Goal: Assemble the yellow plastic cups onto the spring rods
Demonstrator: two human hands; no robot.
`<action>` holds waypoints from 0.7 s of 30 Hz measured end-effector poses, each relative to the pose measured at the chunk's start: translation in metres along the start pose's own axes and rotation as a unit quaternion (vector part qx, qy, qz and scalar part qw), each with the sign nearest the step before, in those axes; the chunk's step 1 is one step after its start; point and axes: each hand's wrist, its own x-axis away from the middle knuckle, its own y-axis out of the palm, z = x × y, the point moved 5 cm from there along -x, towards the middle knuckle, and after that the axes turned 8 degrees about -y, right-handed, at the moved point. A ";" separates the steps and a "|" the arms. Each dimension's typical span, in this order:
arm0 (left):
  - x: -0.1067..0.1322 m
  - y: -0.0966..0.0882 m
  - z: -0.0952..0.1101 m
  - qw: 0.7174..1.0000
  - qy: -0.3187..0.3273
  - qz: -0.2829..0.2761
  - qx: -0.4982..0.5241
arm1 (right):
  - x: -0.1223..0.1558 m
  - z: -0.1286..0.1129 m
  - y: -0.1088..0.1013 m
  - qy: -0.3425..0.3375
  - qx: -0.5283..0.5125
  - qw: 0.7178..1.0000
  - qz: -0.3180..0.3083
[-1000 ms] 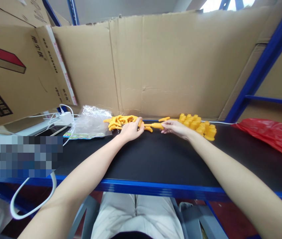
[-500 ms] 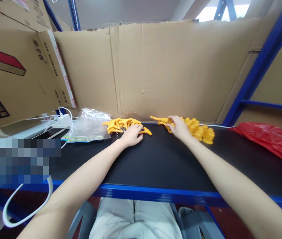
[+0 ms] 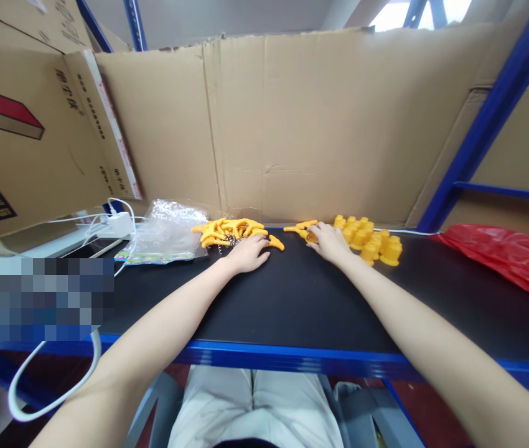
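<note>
On the black tabletop, my left hand (image 3: 247,254) lies with its fingers stretched over the right side of a pile of orange-yellow curved, branching plastic pieces (image 3: 218,231). Small dark metal chains or coils (image 3: 231,241) show among them. A single curved end (image 3: 276,242) sticks out beyond my left fingertips. My right hand (image 3: 332,244) is closed around a yellow forked piece (image 3: 298,229), its arms pointing left; the part under my fingers is hidden. Right behind that hand stand several yellow cup-like pieces (image 3: 362,233) in a cluster.
A clear plastic bag (image 3: 171,233) lies left of the pile, near a phone (image 3: 106,247) and a white charger (image 3: 121,225) with cables. At the right is a red plastic bag (image 3: 502,258). Cardboard (image 3: 315,124) walls the back; a blue edge (image 3: 292,359) runs along the front.
My right hand has shifted slightly left, and the forked piece in it has turned, now lying lower. My left hand stays nearly in place at the pile.
</note>
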 end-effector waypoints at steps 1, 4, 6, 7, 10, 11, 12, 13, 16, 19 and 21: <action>0.000 0.002 0.000 1.000 0.004 -0.008 0.001 | 0.000 0.002 0.001 0.006 -0.004 1.000 -0.003; 0.001 0.004 -0.001 1.000 0.002 -0.031 0.002 | 0.001 0.005 0.004 0.018 -0.014 1.000 -0.016; 0.001 0.004 -0.001 0.999 -0.005 -0.037 0.002 | 0.001 0.006 0.006 0.021 -0.018 0.999 -0.026; 0.001 0.004 -0.001 0.999 -0.008 -0.038 0.002 | 0.001 0.006 0.007 0.023 -0.020 0.999 -0.031; 0.001 0.002 -0.002 0.999 -0.017 -0.036 0.000 | 0.001 0.003 0.009 0.023 -0.030 0.998 -0.046; 0.001 0.001 -0.001 0.999 -0.020 -0.035 -0.001 | 0.001 0.002 0.009 0.024 -0.032 0.998 -0.051; 0.001 0.000 -0.001 0.999 -0.021 -0.033 -0.003 | 0.001 0.000 0.009 0.024 -0.033 0.998 -0.055; 0.000 -0.001 -0.001 0.999 -0.022 -0.030 -0.004 | 0.001 -0.001 0.007 0.025 -0.033 0.997 -0.059; 0.001 -0.004 0.001 1.000 -0.013 -0.019 -0.012 | 0.002 0.001 -0.005 0.045 -0.015 0.997 -0.064; 0.001 -0.006 0.003 1.000 -0.001 -0.005 -0.028 | 0.006 0.013 -0.024 0.107 0.024 0.992 -0.069; 0.001 -0.007 0.003 0.999 0.001 0.003 -0.034 | 0.009 0.026 -0.037 0.160 0.044 0.984 -0.067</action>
